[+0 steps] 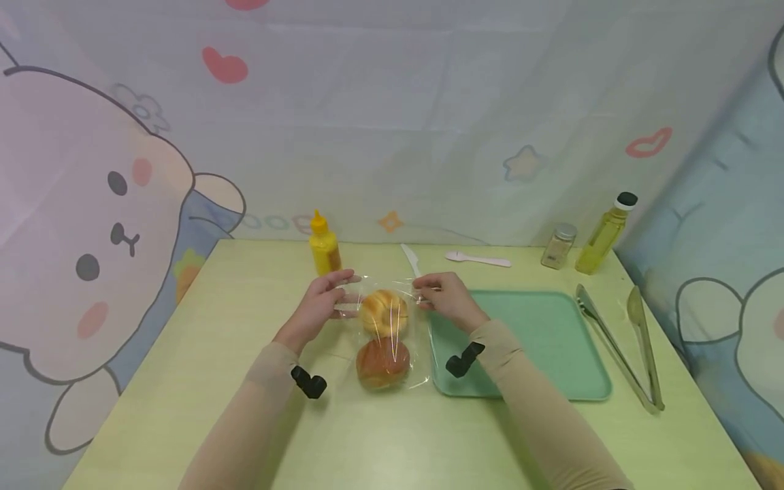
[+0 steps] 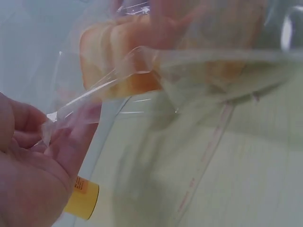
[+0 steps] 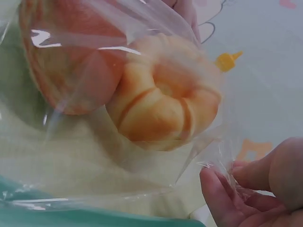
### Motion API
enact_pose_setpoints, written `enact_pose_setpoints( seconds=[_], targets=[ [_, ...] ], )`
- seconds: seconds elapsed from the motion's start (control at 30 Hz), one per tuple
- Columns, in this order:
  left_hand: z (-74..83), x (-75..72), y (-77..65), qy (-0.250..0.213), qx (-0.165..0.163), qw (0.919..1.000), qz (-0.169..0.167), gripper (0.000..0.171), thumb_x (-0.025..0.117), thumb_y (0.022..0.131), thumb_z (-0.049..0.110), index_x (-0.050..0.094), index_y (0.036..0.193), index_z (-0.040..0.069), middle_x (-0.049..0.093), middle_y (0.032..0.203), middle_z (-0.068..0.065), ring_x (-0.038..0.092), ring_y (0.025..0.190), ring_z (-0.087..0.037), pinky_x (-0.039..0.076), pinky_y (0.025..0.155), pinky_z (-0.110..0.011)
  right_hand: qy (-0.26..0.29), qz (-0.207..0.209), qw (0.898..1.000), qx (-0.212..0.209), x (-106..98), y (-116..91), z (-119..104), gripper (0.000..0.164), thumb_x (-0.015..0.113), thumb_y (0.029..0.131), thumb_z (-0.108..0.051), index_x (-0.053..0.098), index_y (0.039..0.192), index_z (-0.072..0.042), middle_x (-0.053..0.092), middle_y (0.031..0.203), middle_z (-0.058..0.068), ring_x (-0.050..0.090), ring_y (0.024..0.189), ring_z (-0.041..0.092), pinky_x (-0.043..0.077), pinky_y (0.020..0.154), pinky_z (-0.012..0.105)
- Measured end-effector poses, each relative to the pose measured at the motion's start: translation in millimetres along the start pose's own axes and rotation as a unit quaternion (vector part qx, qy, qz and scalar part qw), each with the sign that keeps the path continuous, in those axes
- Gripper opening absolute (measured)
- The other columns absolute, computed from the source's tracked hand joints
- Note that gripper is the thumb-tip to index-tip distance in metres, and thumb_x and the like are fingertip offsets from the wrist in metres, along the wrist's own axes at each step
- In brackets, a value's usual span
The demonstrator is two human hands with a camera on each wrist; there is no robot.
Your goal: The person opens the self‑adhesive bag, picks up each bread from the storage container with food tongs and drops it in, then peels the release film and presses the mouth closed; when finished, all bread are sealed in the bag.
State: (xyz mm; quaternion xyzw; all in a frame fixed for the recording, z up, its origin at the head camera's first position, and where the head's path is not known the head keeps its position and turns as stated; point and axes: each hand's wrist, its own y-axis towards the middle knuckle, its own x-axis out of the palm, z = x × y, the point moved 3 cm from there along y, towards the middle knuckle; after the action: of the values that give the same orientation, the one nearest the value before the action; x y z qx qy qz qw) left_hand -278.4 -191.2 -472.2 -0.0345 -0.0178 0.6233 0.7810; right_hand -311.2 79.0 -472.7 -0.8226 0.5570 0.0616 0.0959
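Two bread rolls lie inside a clear plastic bag [image 1: 419, 357], one above the other in the head view. The upper is a ring-shaped golden roll [image 3: 163, 94]; the lower is a round brown bun [image 1: 382, 364]. At the bag's far left corner my left hand [image 1: 318, 303] pinches the film between thumb and fingers. My right hand [image 1: 450, 296] pinches the far right corner, its fingertips bunching the plastic in the right wrist view. The bag appears lifted off the table in the left wrist view.
A green tray [image 1: 545, 340] lies right of the bag, with metal tongs [image 1: 618, 354] beyond it. Behind stand a yellow squeeze bottle [image 1: 324, 248], a spice jar [image 1: 559, 246] and an oil bottle [image 1: 605, 235]. A white knife [image 1: 410, 258] and a pale spoon-shaped utensil [image 1: 480, 259] lie near the back edge.
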Motion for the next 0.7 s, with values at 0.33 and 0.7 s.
enact_pose_setpoints(
  seconds=[0.33,0.7],
  targets=[
    [-3.9,8.0,9.7,0.041,-0.007,0.9991,0.004,0.071,0.060,0.105,0.009,0.022,0.166,0.006,0.022,0.168,-0.027,0.057,0.133,-0.046,0.054,0.104,-0.052,-0.070,0.010,0.997,0.003,-9,-3,8,0.038,0.062,0.103,-0.004,0.062,0.139,0.008,0.065,0.136,0.028,0.072,0.113,0.038,0.061,0.091,0.038],
    [10.6,-2.5,-3.4,0.235,0.041,0.9708,0.024,0.082,0.068,0.104,0.035,0.021,0.168,0.014,0.021,0.169,-0.023,0.040,0.148,-0.047,0.047,0.110,-0.060,-0.229,0.037,0.970,-0.072,-34,-38,5,0.046,0.064,0.105,-0.019,0.058,0.148,-0.007,0.060,0.148,0.018,0.066,0.125,0.037,0.058,0.096,0.050]
  ],
)
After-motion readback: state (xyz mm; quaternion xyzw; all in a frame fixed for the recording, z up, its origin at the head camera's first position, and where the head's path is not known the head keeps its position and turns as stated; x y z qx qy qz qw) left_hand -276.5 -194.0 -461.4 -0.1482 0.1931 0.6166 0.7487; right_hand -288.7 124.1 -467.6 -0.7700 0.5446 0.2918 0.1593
